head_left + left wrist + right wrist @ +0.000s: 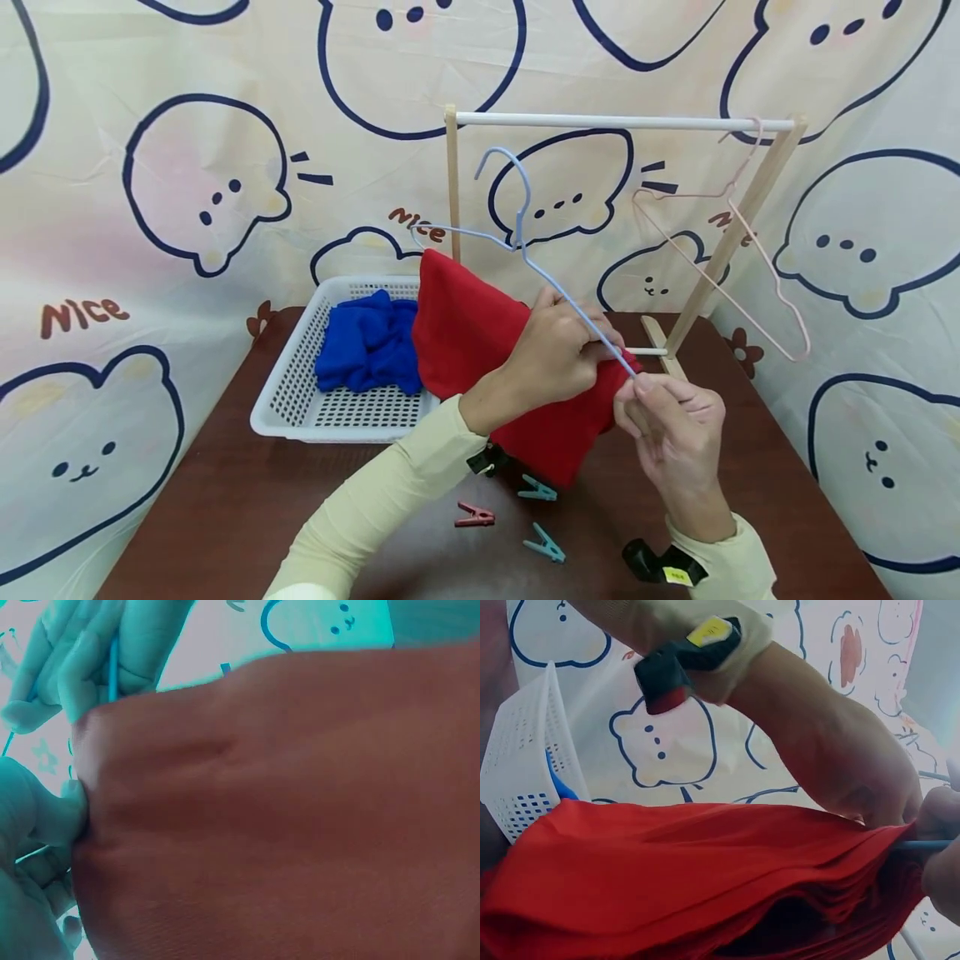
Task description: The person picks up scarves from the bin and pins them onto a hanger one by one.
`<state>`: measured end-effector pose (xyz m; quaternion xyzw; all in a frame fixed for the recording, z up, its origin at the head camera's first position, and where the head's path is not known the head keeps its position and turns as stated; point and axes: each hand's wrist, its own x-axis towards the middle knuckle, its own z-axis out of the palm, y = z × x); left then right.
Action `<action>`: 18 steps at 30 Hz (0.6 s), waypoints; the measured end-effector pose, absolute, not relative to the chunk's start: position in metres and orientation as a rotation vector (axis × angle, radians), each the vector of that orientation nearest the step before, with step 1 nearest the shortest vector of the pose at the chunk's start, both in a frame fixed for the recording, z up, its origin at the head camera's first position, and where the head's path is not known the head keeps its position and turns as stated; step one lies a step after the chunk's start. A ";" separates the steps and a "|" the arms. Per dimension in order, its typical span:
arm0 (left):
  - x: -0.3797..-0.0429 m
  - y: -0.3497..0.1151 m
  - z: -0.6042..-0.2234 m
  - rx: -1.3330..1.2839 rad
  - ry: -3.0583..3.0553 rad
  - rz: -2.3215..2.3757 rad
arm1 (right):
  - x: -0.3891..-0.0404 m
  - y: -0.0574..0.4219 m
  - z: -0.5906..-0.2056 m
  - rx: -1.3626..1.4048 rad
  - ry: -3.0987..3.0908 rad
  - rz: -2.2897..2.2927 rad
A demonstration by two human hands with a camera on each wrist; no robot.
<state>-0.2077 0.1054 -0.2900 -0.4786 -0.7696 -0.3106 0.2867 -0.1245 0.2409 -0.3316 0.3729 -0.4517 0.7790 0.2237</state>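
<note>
A piece of red cloth (480, 333) hangs below a light blue clothes hanger (522, 208), whose hook points up. My left hand (558, 350) grips the cloth near its upper right edge, its curled fingers close to the hanger's sloping arm. The right hand (678, 433) pinches the lower right end of the hanger between thumb and fingers, beside the cloth's edge. Cloth layers (705, 862) stand partly apart in the right wrist view, with a dark gap between them. In the left wrist view the cloth (277, 810) covers most of the picture. Some fingertips are hidden.
A white basket (281, 400) holding blue cloth (367, 342) stands at the left. Behind the hands is a drying rack (622, 122) with a pink hanger (772, 271) on its right. A red clothespin (475, 514) and teal clothespins (545, 543) lie in front on the table (217, 517).
</note>
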 end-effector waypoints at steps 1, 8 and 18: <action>-0.208 0.107 -0.289 -1.280 -2.082 -0.807 | -0.123 0.241 -0.332 1.034 -1.254 2.148; -0.207 0.115 -0.291 -1.428 -2.288 -0.631 | -0.119 0.243 -0.334 1.020 -1.193 2.155; -0.225 0.064 -0.315 -1.005 -1.812 -1.008 | -0.112 0.259 -0.335 1.028 -0.956 2.252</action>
